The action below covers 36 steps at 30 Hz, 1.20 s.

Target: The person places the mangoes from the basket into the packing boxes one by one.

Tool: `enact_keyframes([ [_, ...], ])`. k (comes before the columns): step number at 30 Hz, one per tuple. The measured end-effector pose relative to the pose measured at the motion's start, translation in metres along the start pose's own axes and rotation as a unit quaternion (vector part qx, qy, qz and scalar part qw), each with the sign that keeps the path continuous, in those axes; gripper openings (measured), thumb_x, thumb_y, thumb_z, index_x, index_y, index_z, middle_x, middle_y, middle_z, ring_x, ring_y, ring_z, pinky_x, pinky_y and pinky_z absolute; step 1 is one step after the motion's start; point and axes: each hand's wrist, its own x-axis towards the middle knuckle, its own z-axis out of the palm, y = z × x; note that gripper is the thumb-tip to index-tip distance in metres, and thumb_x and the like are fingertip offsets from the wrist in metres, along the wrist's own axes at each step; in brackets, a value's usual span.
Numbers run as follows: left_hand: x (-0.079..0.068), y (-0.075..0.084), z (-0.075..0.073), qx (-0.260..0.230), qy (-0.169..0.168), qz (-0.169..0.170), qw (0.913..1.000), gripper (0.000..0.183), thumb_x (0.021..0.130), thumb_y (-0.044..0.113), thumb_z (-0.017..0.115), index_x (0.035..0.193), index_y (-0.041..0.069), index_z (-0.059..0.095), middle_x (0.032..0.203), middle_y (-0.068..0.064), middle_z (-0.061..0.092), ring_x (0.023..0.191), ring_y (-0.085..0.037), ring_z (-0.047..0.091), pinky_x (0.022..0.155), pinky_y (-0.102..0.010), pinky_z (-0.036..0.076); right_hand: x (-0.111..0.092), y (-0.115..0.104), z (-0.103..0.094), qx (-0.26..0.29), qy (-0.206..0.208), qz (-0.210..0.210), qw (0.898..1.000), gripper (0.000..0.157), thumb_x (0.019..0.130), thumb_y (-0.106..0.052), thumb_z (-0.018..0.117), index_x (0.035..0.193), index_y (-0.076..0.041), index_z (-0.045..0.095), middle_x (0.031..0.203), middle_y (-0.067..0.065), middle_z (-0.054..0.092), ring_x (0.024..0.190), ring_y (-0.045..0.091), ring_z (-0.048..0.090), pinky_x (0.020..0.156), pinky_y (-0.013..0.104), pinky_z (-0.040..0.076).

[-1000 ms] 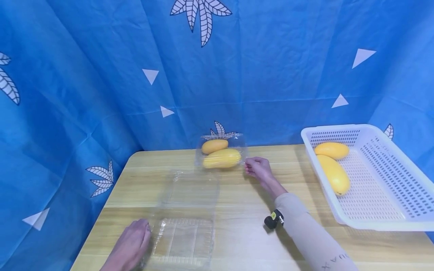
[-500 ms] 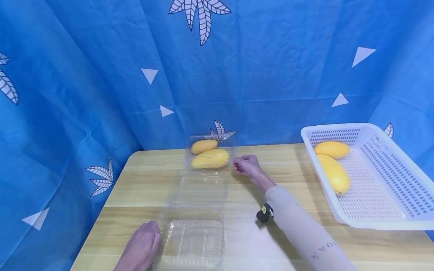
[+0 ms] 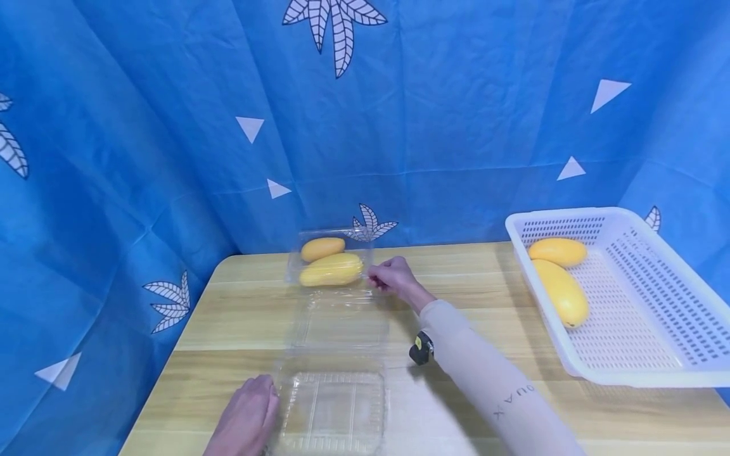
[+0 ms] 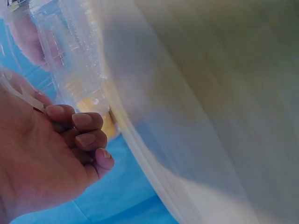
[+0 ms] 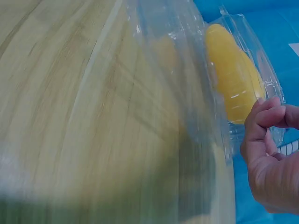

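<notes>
At the back of the table, a clear plastic clamshell box [image 3: 293, 267] contains a small mango [image 3: 322, 249] and a larger yellow mango [image 3: 332, 271]. My right hand [image 3: 393, 277] pinches this box at its right side, thumb against curled fingers in the right wrist view. Nearer me lies a second clear clamshell [image 3: 333, 408], spread flat with its other half [image 3: 342, 322] reaching back toward the mango box. My left hand [image 3: 245, 415] grips its left edge; in the left wrist view the fingers curl round a clear rim [image 4: 25, 98].
A white perforated basket [image 3: 644, 380] stands at the right with two mangoes, one orange-yellow [image 3: 557, 252] and one larger [image 3: 561, 294], along its left wall. A blue patterned curtain [image 3: 456, 126] hangs behind the wooden table [image 3: 228, 316] and along its left side.
My right hand has moved left, sliding the mango box with it. My left hand has shifted right along with the flat clamshell. The basket stays in place.
</notes>
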Motion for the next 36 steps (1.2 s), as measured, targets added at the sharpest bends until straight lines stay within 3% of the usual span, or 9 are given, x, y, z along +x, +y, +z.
enact_keyframes([
  [5, -0.001, 0.005, 0.002, 0.004, 0.005, 0.013, 0.9999, 0.027, 0.089, 0.006, 0.046, 0.069, 0.021, 0.039, 0.065, 0.010, 0.032, 0.063, -0.008, 0.034, 0.059, -0.026, 0.034, 0.003, -0.002, 0.013, -0.014, -0.014, -0.009, 1.000, 0.008, 0.080, -0.003, 0.063, 0.075, 0.003, 0.063, 0.087, 0.029, 0.065, 0.051, 0.013, 0.052, 0.052, 0.025, 0.041],
  [11, -0.007, 0.006, -0.002, 0.010, 0.003, 0.003, 0.9999, 0.029, 0.094, 0.009, 0.044, 0.069, 0.022, 0.038, 0.067, 0.011, 0.032, 0.066, -0.008, 0.035, 0.063, -0.029, 0.036, 0.006, -0.006, 0.036, -0.032, -0.048, -0.017, 0.998, 0.010, 0.082, -0.002, 0.062, 0.073, 0.002, 0.059, 0.078, 0.023, 0.064, 0.051, 0.013, 0.052, 0.048, 0.023, 0.042],
  [15, -0.002, 0.012, 0.002, 0.012, 0.012, 0.022, 0.9996, 0.030, 0.094, 0.009, 0.044, 0.068, 0.023, 0.037, 0.066, 0.011, 0.031, 0.066, -0.008, 0.035, 0.064, -0.029, 0.036, 0.007, -0.007, 0.038, -0.039, -0.032, -0.016, 0.999, 0.009, 0.081, -0.002, 0.061, 0.073, 0.002, 0.059, 0.075, 0.022, 0.064, 0.051, 0.014, 0.053, 0.046, 0.021, 0.043],
  [20, 0.004, 0.025, 0.009, 0.000, -0.006, 0.028, 0.9996, 0.031, 0.094, 0.009, 0.043, 0.068, 0.025, 0.037, 0.066, 0.012, 0.033, 0.067, -0.008, 0.037, 0.066, -0.029, 0.037, 0.007, -0.003, 0.031, -0.052, -0.022, -0.010, 0.998, 0.007, 0.080, -0.002, 0.061, 0.075, 0.003, 0.060, 0.082, 0.026, 0.065, 0.052, 0.014, 0.053, 0.047, 0.021, 0.044],
  [25, 0.003, 0.037, 0.010, -0.003, -0.032, 0.018, 0.9993, 0.031, 0.094, 0.009, 0.043, 0.068, 0.025, 0.040, 0.069, 0.013, 0.035, 0.070, -0.008, 0.036, 0.068, -0.028, 0.036, -0.001, -0.009, 0.020, -0.081, -0.077, -0.018, 0.994, 0.022, 0.087, -0.008, 0.062, 0.091, 0.013, 0.061, 0.081, 0.024, 0.065, 0.057, 0.016, 0.055, 0.052, 0.023, 0.043],
  [28, 0.004, 0.045, 0.012, -0.008, -0.038, 0.023, 0.9990, 0.032, 0.096, 0.011, 0.041, 0.068, 0.026, 0.042, 0.070, 0.014, 0.036, 0.071, -0.007, 0.036, 0.071, -0.027, 0.036, -0.009, -0.021, 0.005, -0.132, -0.096, -0.031, 0.986, 0.033, 0.091, -0.017, 0.060, 0.101, 0.014, 0.060, 0.090, 0.026, 0.066, 0.067, 0.023, 0.061, 0.057, 0.026, 0.045],
  [33, 0.009, 0.059, 0.017, -0.009, -0.036, 0.023, 0.9991, 0.034, 0.100, 0.015, 0.036, 0.068, 0.027, 0.041, 0.070, 0.014, 0.036, 0.074, -0.008, 0.037, 0.073, -0.029, 0.037, -0.024, -0.047, -0.026, -0.207, -0.122, -0.039, 0.970, 0.043, 0.097, -0.027, 0.053, 0.116, 0.011, 0.056, 0.107, 0.028, 0.062, 0.098, 0.038, 0.061, 0.077, 0.034, 0.053],
  [36, 0.013, 0.067, 0.020, -0.005, -0.029, 0.026, 0.9992, 0.032, 0.099, 0.015, 0.036, 0.070, 0.026, 0.041, 0.071, 0.013, 0.035, 0.075, -0.009, 0.037, 0.073, -0.030, 0.037, -0.032, -0.064, -0.045, -0.240, -0.140, -0.043, 0.960, 0.043, 0.098, -0.028, 0.050, 0.120, 0.009, 0.054, 0.112, 0.028, 0.060, 0.100, 0.037, 0.061, 0.082, 0.036, 0.052],
])
